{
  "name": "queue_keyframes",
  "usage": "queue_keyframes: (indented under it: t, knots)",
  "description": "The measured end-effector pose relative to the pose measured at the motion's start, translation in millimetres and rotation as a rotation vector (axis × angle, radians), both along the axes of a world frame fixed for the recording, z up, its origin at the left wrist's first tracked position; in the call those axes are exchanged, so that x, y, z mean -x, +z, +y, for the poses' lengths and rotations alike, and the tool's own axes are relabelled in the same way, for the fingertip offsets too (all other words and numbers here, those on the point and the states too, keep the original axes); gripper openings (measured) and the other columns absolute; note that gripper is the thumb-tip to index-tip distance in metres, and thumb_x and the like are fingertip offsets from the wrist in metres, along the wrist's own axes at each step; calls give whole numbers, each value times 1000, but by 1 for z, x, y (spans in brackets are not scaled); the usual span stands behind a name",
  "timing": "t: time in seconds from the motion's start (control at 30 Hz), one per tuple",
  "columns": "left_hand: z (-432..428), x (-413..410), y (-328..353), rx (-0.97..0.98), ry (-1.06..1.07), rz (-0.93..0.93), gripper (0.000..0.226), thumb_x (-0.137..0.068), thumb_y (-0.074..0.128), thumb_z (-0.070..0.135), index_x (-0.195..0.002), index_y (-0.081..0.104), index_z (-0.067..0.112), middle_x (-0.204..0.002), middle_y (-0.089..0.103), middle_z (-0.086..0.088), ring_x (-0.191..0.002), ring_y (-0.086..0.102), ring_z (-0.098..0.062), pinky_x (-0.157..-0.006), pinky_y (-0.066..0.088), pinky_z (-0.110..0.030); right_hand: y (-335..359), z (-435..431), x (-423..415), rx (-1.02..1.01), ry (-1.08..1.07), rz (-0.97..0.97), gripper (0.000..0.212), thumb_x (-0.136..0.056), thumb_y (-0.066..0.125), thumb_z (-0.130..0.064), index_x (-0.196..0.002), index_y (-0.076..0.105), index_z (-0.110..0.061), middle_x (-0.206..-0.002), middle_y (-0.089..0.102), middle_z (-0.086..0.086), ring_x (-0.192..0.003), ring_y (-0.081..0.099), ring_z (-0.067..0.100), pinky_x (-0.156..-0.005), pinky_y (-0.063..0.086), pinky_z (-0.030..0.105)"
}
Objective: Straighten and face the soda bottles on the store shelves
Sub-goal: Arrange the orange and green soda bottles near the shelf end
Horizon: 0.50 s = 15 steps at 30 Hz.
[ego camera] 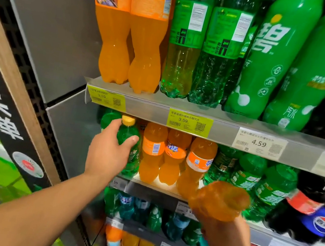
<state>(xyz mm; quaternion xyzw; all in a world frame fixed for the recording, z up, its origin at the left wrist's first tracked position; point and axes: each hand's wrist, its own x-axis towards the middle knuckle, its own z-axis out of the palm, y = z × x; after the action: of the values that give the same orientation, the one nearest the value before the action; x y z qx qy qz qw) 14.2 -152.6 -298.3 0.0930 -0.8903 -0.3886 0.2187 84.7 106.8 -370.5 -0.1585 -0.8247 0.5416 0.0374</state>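
My left hand (pixel 108 152) grips a small green soda bottle (pixel 129 136) with a yellow cap at the left end of the second shelf. To its right stand three small orange soda bottles (pixel 151 153). My right hand (pixel 222 235) holds another orange bottle (pixel 219 201) in front of that shelf, its base pointing at me and blurred. Large orange bottles (pixel 147 36) and large green bottles (pixel 183 48) stand on the top shelf, some with their barcode sides out.
Small green bottles (pixel 249 173) and dark cola bottles (pixel 317 209) fill the right of the second shelf. Shelf edges carry price tags (pixel 189 122). Lower shelves hold more bottles (pixel 154 216). A grey side panel (pixel 52 22) and a black post (pixel 6 116) bound the left.
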Motion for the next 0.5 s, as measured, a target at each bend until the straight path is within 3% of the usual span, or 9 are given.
queue_keyframes:
  t: [0.1,0.17,0.23,0.3,0.43,0.5]
  knots:
    - [-5,-29,0,-34,-12,113,30,-88,66,35,-114,55,24,-52,50,2,-51,52,-12,-49,34,-25,-1,-12,-12,-120,98,17,33,-65,75,-56,-83,68,-29,-72,70,-7,-63,64,6,-58,52,24]
    - [-8,-48,6,-88,-4,153,29,-87,68,30,-113,55,30,-44,45,2,-52,53,-9,-46,34,-16,-2,-23,-14,-164,108,3,29,-63,81,-48,-82,70,-29,-78,72,-5,-69,66,6,-63,55,30]
    - [-14,-68,10,-96,-12,155,33,-86,68,29,-115,53,37,-44,47,1,-55,54,-4,-50,37,-12,0,-40,-14,-149,111,-17,42,-54,80,-54,-85,70,-29,-85,73,-6,-79,69,16,-72,56,36]
    - [-22,-85,12,-101,-26,134,33,-84,68,33,-112,52,42,-50,53,6,-52,52,-7,-49,37,-16,0,-59,-11,-125,130,-19,44,-55,82,-55,-90,70,-31,-91,74,-8,-87,69,20,-77,55,37]
    - [-39,-118,10,-108,-2,57,29,-80,71,37,-96,51,49,-48,55,9,-46,49,-6,-46,36,-30,8,-97,-2,-65,199,99,21,-72,84,-39,-88,70,-37,-86,74,-15,-81,67,9,-74,56,39]
    - [-45,-132,10,-73,-5,68,46,-76,77,29,-93,48,61,-52,57,17,-47,51,-4,-46,38,-28,11,-115,3,-69,193,73,22,-71,77,-45,-83,67,-29,-81,73,-9,-74,65,13,-68,55,39]
